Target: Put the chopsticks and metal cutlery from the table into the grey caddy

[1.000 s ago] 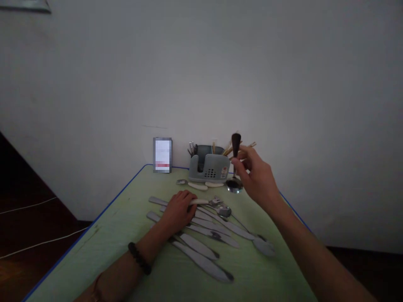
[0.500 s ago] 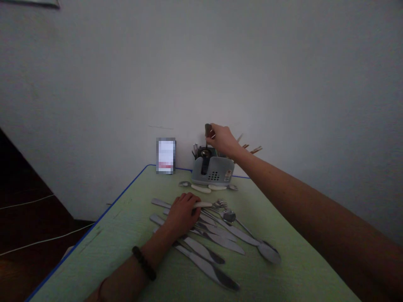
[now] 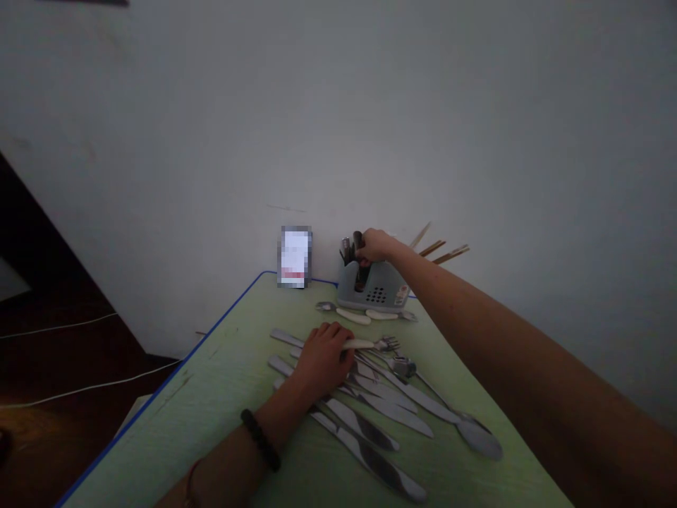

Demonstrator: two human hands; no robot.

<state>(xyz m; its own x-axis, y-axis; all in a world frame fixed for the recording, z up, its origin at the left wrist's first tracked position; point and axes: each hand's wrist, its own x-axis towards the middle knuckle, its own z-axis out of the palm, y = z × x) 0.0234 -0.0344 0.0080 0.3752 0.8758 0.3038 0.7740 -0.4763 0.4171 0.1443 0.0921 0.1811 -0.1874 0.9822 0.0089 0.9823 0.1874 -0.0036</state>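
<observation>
My left hand (image 3: 324, 360) lies over a spread of metal table knives (image 3: 394, 415), its fingers curled round the pale handle of a fork (image 3: 387, 343). The fork's tines point right. At the back of the table, my right hand (image 3: 376, 247) pinches the wide dark handle of a spoon (image 3: 358, 240) at the grey cutlery holder (image 3: 349, 286). The spoon stands upright with its lower end down inside the holder, partly hidden. Chopsticks (image 3: 450, 255) lean out of the holder's right side, behind my forearm.
In front of the holder lie two pale-handled utensils (image 3: 353, 316). A large spoon (image 3: 479, 434) and a smaller spoon (image 3: 403, 366) lie right of the knives. A lit phone (image 3: 295, 257) stands against the wall. Blue edging (image 3: 211, 330) borders the green table.
My right hand has lowered the spoon deeper into the holder. My left hand stays on the knives with the fork. The whole view has shifted slightly.
</observation>
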